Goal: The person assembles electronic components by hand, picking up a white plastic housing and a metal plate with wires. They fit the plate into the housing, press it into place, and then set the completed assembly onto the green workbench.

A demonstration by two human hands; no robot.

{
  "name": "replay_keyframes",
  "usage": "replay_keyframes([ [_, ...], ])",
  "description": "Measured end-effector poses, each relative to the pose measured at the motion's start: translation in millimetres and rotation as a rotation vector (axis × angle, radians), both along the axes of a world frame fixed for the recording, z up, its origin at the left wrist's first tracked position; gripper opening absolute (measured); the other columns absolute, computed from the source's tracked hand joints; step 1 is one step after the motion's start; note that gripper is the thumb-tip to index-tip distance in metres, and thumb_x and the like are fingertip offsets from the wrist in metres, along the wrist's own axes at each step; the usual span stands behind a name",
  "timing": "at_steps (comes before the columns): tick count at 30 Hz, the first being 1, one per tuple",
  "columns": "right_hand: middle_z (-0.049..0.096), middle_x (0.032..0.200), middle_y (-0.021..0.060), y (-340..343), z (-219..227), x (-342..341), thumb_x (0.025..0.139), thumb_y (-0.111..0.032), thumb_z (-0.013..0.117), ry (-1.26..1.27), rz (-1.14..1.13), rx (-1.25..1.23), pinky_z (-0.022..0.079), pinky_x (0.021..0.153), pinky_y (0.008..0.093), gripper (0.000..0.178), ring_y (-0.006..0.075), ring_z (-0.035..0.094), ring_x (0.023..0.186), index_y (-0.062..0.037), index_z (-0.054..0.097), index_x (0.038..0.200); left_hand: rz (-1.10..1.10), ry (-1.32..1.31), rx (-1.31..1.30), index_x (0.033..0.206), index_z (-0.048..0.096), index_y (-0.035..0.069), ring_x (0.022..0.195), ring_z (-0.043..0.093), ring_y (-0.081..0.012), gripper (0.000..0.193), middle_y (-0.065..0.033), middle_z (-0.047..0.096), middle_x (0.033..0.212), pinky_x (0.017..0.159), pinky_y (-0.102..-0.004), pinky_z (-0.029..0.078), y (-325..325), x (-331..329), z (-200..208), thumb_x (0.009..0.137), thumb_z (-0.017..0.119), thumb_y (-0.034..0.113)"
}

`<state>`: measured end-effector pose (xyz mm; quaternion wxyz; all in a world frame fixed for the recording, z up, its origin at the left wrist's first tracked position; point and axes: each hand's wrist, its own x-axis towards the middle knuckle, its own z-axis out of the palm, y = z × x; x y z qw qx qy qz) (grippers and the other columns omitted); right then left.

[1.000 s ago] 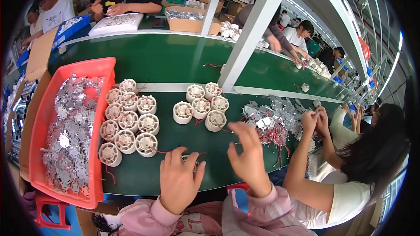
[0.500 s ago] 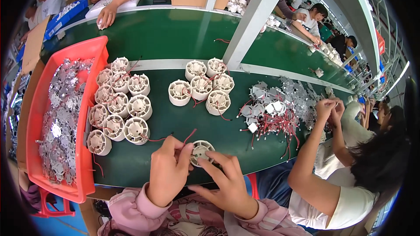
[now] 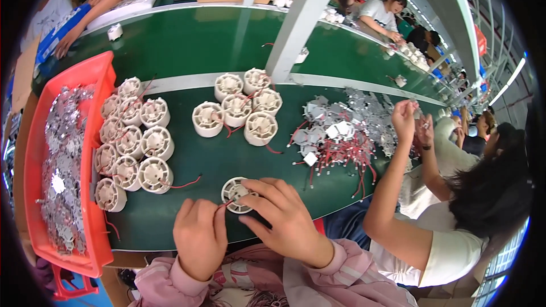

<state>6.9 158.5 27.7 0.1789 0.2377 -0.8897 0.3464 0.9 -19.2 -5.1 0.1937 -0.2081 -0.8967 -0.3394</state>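
Close to the bench's near edge stands a round white plastic housing (image 3: 232,186) with a ribbed, open top. My right hand (image 3: 284,222) grips its right side, with the fingers over the top and the thumb low near the front. A short red wire (image 3: 228,202) lies at the housing's front left, pinched between the fingertips of my left hand (image 3: 200,236). What lies under my right fingers inside the housing is hidden. Beyond my hands, several similar housings (image 3: 236,109) are grouped on the green bench, some trailing red wires.
Left, a red bin (image 3: 105,193) holds shiny metal pieces, beside more white housings (image 3: 129,142). Grey plates with red wires (image 3: 338,136) are heaped at the right, near a co-worker's arm (image 3: 392,193). A metal post (image 3: 301,25) rises before the green belt (image 3: 199,40).
The view has shifted, moving the scene leftward. My left hand has brought the wire down to the housing, and my right fingers have closed over it. Across the belt, a person's hand has left a small white part.
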Motion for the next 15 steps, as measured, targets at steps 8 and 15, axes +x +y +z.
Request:
replay_keyframes([
  [8, 0.062, 0.101, 0.0176, 96.6, 31.7, -40.9, 0.07, 0.0, 0.065, 0.247, -0.74, 0.356, 0.047, 0.085, 0.0408, 0.032, 0.0347, 0.058, 0.095, 0.0014, 0.064, 0.102, 0.238, 0.002, 0.486, 0.098, 0.058, -0.004, 0.056, 0.051, -0.0256, 0.016, -0.0115, 0.05, 0.065, 0.052, -0.0353, 0.041, 6.8, 25.3, 24.4, 0.084, 0.062, 0.003],
  [15, 0.061, 0.096, 0.0173, 128.1, 18.8, -58.2, 0.067, 0.0, 0.067, 0.093, -0.702, 0.459, 0.047, 0.081, 0.0404, 0.033, 0.0354, 0.058, 0.09, 0.0028, 0.064, 0.1, 0.062, 0.022, 0.37, 0.119, 0.047, -0.003, 0.064, 0.046, -0.0137, 0.039, -0.0096, 0.051, 0.084, 0.054, -0.0261, 0.036, -10.2, 34.1, 24.7, 0.081, 0.056, -0.003],
])
